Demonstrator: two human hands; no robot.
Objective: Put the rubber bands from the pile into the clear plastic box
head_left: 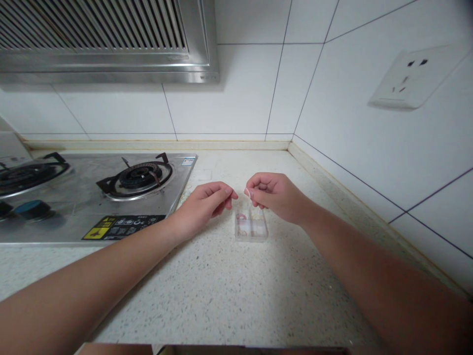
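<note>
A small clear plastic compartment box [251, 235] sits on the countertop, below and between my hands. Inside it lie a pink ring-shaped piece [241, 217] and some small light-coloured pieces too faint to name. My right hand [275, 195] is closed above the box's far right side, thumb and forefinger pinching a thin whitish piece [247, 193]. Just left of it, my left hand [209, 201] is closed too, its thumb against the curled fingers; anything in that pinch is too small to make out. A narrow gap separates the two hands.
On the left is a steel gas hob [74, 202] with black burners and a blue-topped knob [34, 210]. A steel range hood [111, 64] hangs above. Tiled walls meet at the back right corner, with a wall socket [414, 79]. Speckled countertop [207, 296] extends in front.
</note>
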